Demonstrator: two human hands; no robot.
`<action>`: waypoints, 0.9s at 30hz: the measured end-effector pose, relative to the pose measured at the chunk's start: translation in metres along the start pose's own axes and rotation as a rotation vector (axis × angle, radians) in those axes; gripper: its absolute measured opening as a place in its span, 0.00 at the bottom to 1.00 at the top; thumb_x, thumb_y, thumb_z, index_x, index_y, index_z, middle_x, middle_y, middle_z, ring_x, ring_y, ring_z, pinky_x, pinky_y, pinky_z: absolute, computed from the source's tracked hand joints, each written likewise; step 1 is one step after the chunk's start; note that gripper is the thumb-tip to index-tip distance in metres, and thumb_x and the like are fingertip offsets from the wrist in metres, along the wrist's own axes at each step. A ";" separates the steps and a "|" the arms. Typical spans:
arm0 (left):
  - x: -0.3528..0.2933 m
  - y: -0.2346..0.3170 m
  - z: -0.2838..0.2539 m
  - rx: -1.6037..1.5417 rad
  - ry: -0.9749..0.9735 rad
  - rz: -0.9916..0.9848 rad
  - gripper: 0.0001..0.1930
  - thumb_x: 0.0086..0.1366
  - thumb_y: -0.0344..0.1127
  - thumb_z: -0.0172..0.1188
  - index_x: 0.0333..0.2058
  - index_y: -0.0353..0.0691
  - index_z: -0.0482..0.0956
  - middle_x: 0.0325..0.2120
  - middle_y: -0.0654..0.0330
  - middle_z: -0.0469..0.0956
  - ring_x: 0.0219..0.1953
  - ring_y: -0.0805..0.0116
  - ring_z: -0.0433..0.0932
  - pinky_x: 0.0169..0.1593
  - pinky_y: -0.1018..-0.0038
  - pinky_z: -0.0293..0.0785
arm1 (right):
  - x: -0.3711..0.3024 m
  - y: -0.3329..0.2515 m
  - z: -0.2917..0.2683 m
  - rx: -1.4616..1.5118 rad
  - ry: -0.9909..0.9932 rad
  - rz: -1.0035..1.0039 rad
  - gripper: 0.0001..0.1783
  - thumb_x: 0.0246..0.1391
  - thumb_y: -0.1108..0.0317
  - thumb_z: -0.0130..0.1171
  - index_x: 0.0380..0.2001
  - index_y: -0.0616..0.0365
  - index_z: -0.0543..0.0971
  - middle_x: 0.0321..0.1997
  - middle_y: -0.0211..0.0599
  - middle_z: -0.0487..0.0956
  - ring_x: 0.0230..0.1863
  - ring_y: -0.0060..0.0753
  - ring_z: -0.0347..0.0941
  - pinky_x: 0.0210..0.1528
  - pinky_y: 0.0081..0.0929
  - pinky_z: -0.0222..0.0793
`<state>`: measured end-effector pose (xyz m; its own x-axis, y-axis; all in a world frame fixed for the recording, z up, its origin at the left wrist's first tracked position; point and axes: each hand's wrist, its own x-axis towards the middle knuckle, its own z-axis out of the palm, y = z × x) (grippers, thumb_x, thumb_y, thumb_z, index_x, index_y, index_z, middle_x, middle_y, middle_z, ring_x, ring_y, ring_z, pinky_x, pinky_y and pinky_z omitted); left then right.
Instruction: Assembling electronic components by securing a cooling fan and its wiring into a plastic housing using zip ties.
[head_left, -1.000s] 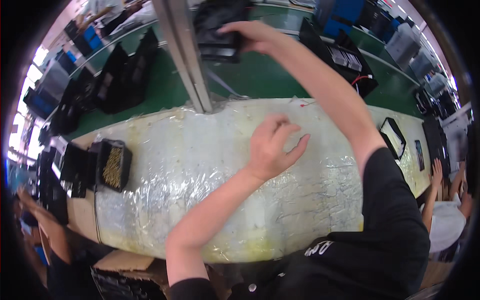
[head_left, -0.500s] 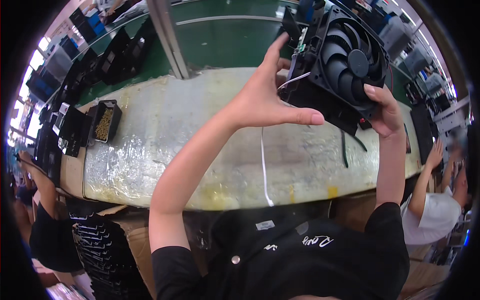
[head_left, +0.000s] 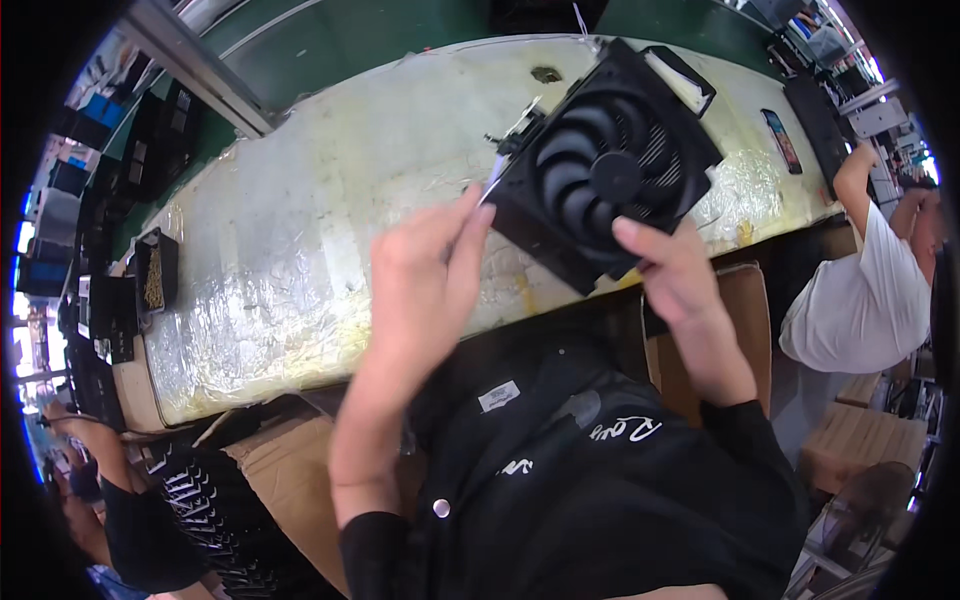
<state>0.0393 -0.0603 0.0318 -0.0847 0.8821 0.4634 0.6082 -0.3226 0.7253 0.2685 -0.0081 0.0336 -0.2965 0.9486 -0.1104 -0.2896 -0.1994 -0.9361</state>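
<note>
Clock centred mid-view, 12 = far side. Long bench [head_left: 290,240], pale yellowish top under shiny, crinkled wrap; green bench [head_left: 330,40] past it at 12, busy workroom all round. Dark patch [head_left: 546,75] in the top, just past 12.

Near edge of the wrapped bench runs approx. 8 round to 3, w/ the person's black shirt [head_left: 600,450] close against it at 6. Widest stretch of wrap: betw. the left hand [head_left: 425,265] & a black tub [head_left: 172,265] of brassy bits [head_left: 153,280] at 9.

In the way: metal post [head_left: 205,75] at 10, by the far edge. Black tray w/ white inside [head_left: 690,85] betw. 1 & 2, just beside the fan box [head_left: 540,235]; phone [head_left: 781,141] at 2, black bar [head_left: 818,120] just beyond. Co-worker in white [head_left: 860,290] at 3, brown boxes [head_left: 865,440] at 4, open carton [head_left: 290,470] btw. 7 & 8, co-worker in dark [head_left: 150,540] at 8.

Fan box itself: betw. 1 & 2, tilted, fan [head_left: 615,178] side up. Left thumb + forefinger pinch a white strip [head_left: 495,175] at its left side; other left fingers hidden. Right hand [head_left: 685,275] grips the lower right side, thumb on the fan side; can't tell how the rest of its fingers sit.
</note>
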 end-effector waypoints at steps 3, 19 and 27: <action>-0.030 0.003 0.021 -0.080 0.174 -0.149 0.13 0.64 0.23 0.58 0.47 0.30 0.79 0.21 0.50 0.75 0.20 0.62 0.73 0.28 0.72 0.69 | -0.009 0.035 0.012 0.245 0.043 0.189 0.29 0.52 0.74 0.65 0.57 0.61 0.70 0.55 0.36 0.77 0.54 0.32 0.75 0.59 0.35 0.71; -0.006 -0.043 0.011 0.384 0.061 -0.296 0.21 0.65 0.28 0.57 0.57 0.35 0.73 0.25 0.57 0.69 0.22 0.67 0.65 0.26 0.71 0.62 | -0.002 -0.020 0.006 0.409 -0.690 0.599 0.34 0.58 0.74 0.61 0.65 0.63 0.60 0.57 0.46 0.74 0.53 0.30 0.74 0.54 0.29 0.73; -0.005 -0.043 -0.002 0.442 -0.014 -0.338 0.24 0.62 0.25 0.59 0.58 0.41 0.74 0.24 0.60 0.64 0.23 0.68 0.63 0.28 0.71 0.62 | 0.194 -0.085 -0.151 -1.512 0.219 -0.367 0.11 0.54 0.63 0.62 0.38 0.56 0.82 0.31 0.34 0.81 0.31 0.28 0.77 0.36 0.27 0.71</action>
<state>0.0122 -0.0514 -0.0007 -0.3241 0.9169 0.2330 0.8222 0.1512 0.5487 0.3726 0.2298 0.0412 -0.2457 0.9308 0.2707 0.8707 0.3346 -0.3605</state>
